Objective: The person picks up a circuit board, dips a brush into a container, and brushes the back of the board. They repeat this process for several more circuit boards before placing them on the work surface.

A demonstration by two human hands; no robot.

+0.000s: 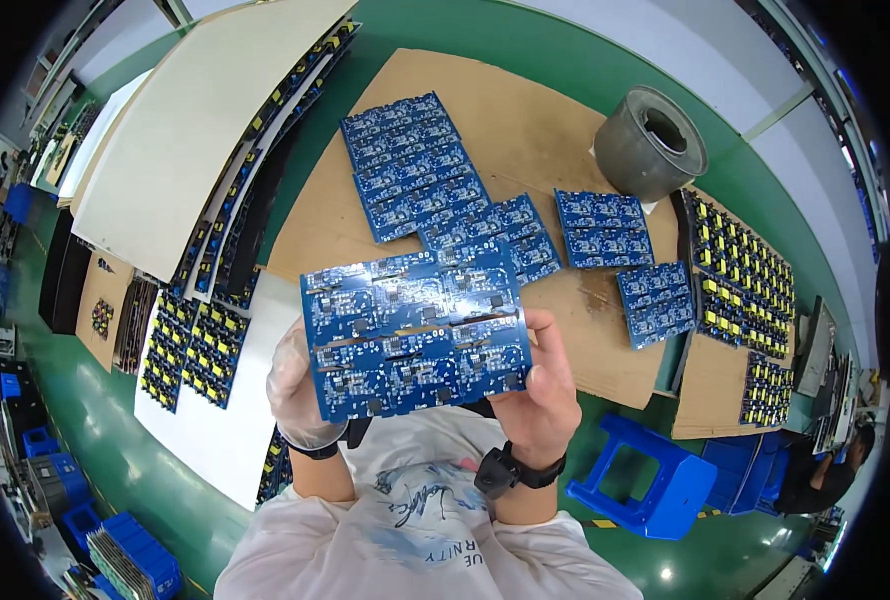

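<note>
I grip the blue circuit board [415, 335] by its side edges, gloved left hand [300, 385] and bare right hand [540, 385] closed on it, keeping fingers off its parts above the worktop [565, 70].

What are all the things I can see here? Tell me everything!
held circuit panel: one, blue, between both hands, in front of the chest
loose circuit panels: several, blue, spread on the brown cardboard sheet
roll of tape: one, grey, far right on the cardboard
boards with yellow parts: many, black and yellow, in stacks at right and left
stool: one, blue, on the floor at lower right
table: one, green
left hand: clear glove, holds the panel's left edge
right hand: bare, holds the panel's right edge
</note>
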